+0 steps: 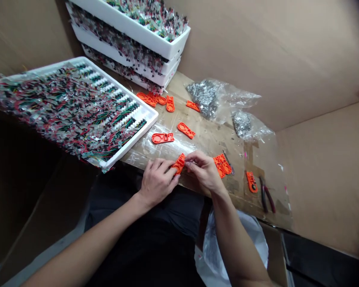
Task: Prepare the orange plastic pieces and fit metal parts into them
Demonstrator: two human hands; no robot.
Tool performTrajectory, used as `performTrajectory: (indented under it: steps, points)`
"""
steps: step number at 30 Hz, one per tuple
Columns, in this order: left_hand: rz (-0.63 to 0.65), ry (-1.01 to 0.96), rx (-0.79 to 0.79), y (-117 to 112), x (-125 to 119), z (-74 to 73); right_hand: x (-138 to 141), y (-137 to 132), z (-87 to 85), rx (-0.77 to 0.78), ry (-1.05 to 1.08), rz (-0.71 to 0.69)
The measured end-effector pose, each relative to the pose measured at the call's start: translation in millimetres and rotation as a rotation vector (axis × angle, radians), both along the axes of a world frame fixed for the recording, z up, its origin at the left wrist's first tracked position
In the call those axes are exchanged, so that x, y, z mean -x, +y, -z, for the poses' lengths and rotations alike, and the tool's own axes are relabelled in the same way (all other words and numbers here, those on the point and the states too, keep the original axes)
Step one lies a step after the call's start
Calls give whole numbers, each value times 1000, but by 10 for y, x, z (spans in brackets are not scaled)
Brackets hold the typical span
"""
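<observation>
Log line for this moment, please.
left hand: holds orange piece | right hand: pinches its other end | beside: orange stack, pliers, white tray

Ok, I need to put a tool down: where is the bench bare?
Bare bench lies between the loose orange part, the plastic bags and the small orange stack. A smaller patch sits between the white tray and the left hand, which pinches another orange part with the right hand. Crowded: the back by the stacked trays, and around the pliers.

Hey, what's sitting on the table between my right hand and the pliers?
In the head view, between the right hand and the pliers lie a small pile of orange plastic pieces and one single orange piece.
</observation>
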State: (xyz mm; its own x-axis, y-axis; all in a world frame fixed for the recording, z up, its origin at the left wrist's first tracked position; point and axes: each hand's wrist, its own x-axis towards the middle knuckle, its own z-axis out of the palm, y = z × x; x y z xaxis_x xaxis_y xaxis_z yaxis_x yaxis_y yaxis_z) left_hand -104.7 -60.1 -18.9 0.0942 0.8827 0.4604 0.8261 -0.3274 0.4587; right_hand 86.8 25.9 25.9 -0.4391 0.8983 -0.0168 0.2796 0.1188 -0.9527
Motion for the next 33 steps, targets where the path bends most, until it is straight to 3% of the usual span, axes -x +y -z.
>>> performTrajectory:
  steps: [3,9,14,17,24,33]
  points:
    - [-11,-10,-36,-4,1,35,3,40,-18,-102,-102,-37]
    - [14,-19,-6,18,35,-15,24,145,-147,89,-153,-73]
    - [92,43,93,108,163,-95,16,164,-118,199,-109,-75]
    - [143,61,115,190,249,-116,-6,153,-86,82,-193,-64]
    - [210,36,115,313,317,-114,19,127,-102,-386,-466,-174]
    - [203,40,110,318,303,-97,70,79,-123,-548,-642,-264]
